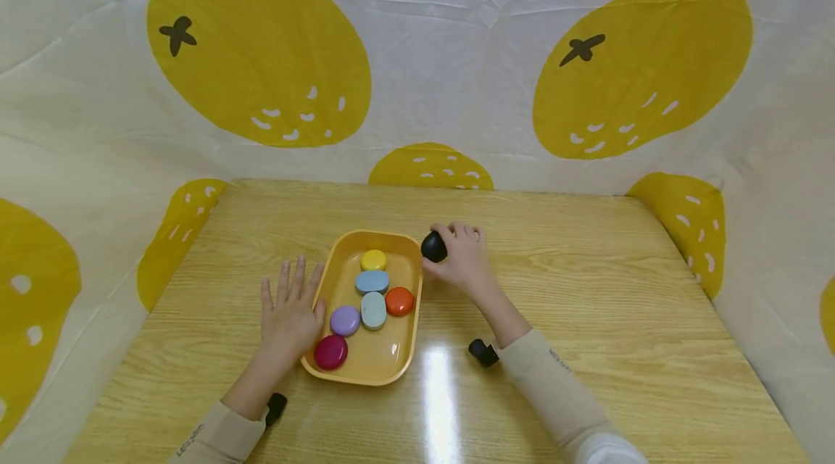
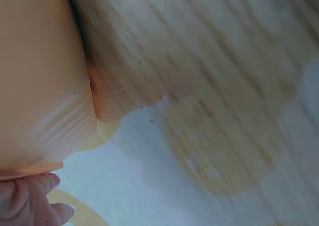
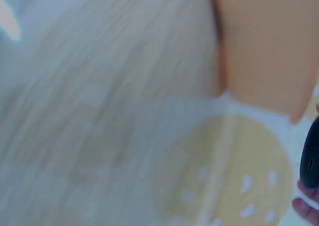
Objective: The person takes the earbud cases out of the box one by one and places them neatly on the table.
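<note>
A yellow-orange tray [image 1: 396, 370] lies on the table and holds several smooth, pebble-shaped pieces. They are a yellow piece [image 1: 374, 259], a blue oval [image 1: 372, 282], a pale grey-green oval [image 1: 373, 310], an orange-red piece [image 1: 399, 301], a lilac piece [image 1: 345, 320] and a crimson piece [image 1: 331, 352]. My left hand [image 1: 290, 319] is at the tray's left side, fingers straight and spread, thumb at the rim. Just off the upper right rim, my right hand [image 1: 462, 254] grips a black pebble-shaped piece [image 1: 433, 246] between thumb and fingers. The right wrist view catches that black piece [image 3: 310, 158] at its edge.
The wooden table [image 1: 554, 268] extends on both sides of the tray. A white cloth [image 1: 450, 87] printed with yellow fruit hangs behind and around it. Black wrist-worn devices [image 1: 483, 353] show beneath both sleeves.
</note>
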Motion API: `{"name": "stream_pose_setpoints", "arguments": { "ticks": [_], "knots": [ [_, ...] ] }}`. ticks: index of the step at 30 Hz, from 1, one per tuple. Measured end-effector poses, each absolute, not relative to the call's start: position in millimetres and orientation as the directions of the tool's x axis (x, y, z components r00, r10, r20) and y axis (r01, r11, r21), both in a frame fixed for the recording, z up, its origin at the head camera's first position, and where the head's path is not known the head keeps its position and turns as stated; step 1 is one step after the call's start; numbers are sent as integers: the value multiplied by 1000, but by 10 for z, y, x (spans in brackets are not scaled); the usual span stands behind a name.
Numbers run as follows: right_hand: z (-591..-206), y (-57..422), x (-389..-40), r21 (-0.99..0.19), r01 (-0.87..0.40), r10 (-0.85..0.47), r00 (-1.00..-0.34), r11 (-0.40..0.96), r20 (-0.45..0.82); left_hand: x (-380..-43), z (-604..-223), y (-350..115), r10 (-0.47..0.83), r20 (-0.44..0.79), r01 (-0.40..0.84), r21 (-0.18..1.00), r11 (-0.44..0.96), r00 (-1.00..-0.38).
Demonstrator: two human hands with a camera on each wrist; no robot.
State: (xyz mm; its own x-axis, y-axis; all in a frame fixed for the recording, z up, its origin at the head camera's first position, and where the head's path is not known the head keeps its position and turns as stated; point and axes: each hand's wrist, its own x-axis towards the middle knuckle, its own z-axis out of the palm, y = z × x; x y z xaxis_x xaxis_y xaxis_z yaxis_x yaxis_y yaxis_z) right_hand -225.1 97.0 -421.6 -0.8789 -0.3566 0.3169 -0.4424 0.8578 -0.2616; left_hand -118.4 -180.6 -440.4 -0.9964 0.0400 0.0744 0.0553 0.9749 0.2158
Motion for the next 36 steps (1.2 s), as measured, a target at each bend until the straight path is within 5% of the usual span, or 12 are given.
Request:
{"name": "stream_pose_setpoints", "arguments": {
  "ticks": [11,29,36],
  "knots": [
    [-4446,1107,-2416,-216,-151,-110,-976,965,189,-1181,-4389,-1791,34,78,51,222,974,-996],
    [-4632,985,-2551,-91,-24,-33,-995,996,-95,-1185,-4416,-1796,35,82,52,222,974,-996],
    [-4645,966,-2552,-92,-11,-22,-993,996,-116,-1186,-4427,-1802,32,88,51,228,972,-996]
  ]
}}
